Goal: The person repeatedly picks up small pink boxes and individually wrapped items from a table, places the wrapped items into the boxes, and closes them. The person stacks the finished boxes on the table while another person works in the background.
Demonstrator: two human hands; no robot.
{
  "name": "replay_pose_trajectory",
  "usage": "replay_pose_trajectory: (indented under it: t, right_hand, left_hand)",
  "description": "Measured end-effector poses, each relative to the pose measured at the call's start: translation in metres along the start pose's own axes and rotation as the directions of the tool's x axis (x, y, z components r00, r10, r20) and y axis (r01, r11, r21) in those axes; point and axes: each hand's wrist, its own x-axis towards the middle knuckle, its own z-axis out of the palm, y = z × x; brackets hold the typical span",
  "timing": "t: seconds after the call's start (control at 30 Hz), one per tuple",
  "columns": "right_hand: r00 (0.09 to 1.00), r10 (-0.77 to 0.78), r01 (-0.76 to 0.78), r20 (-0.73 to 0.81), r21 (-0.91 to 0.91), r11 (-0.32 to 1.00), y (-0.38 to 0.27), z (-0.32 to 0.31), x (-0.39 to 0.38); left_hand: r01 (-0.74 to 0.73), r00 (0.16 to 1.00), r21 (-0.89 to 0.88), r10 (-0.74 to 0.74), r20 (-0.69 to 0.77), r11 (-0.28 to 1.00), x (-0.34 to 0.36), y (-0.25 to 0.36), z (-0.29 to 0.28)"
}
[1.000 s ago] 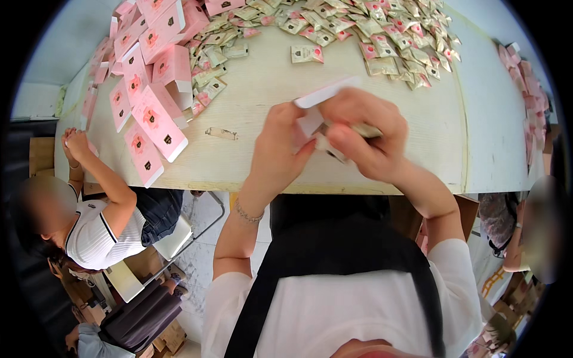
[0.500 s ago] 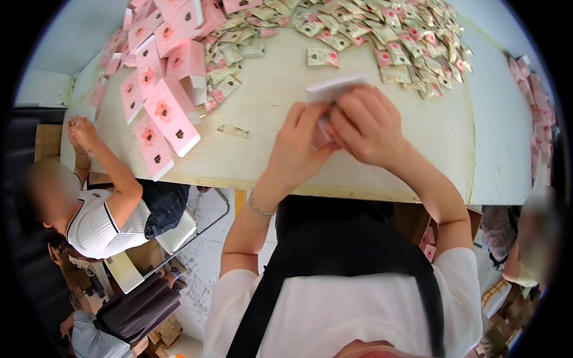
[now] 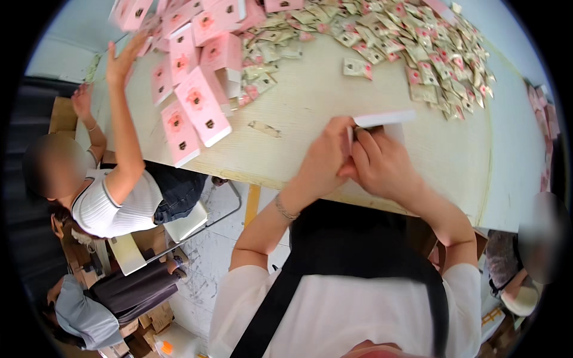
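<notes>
Both hands are on a small pink-and-white carton (image 3: 387,118) above the near part of the table. My left hand (image 3: 327,156) wraps round its left side. My right hand (image 3: 385,164) is closed at the carton's near side, its fingertips at the opening, where a small dark spot shows. A white flap sticks out to the right, beyond my right hand's knuckles. Most of the carton is hidden by my fingers, and I cannot tell whether anything is inside. A single wrapped sachet (image 3: 357,68) lies on the table beyond my hands.
Pink cartons (image 3: 203,104) are heaped at the far left, beside many pale-green and pink sachets (image 3: 436,65) spread along the back. A tape scrap (image 3: 264,128) sticks to the pale tabletop (image 3: 298,107). A co-worker (image 3: 119,197) sits at the left; another person (image 3: 513,262) is at the right.
My hands have turned the carton, so its white flap now points right. The left co-worker has raised an arm to the carton heap. The whole view has shifted a little.
</notes>
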Motion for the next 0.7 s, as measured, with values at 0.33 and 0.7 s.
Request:
replay_pose_trajectory:
  t: [0.33, 0.7]
  right_hand:
    - [0.894, 0.387, -0.302, 0.228, 0.942, 0.144, 0.076, -0.038, -0.011]
    - [0.983, 0.002, 0.058, -0.186, 0.315, 0.947, 0.046, -0.021, -0.018]
  left_hand:
    - [0.067, 0.996, -0.118, -0.061, 0.059, 0.991, 0.014, 0.003, -0.008]
    - [0.026, 0.999, -0.135, -0.029, -0.02, 0.991, 0.009, 0.001, 0.011]
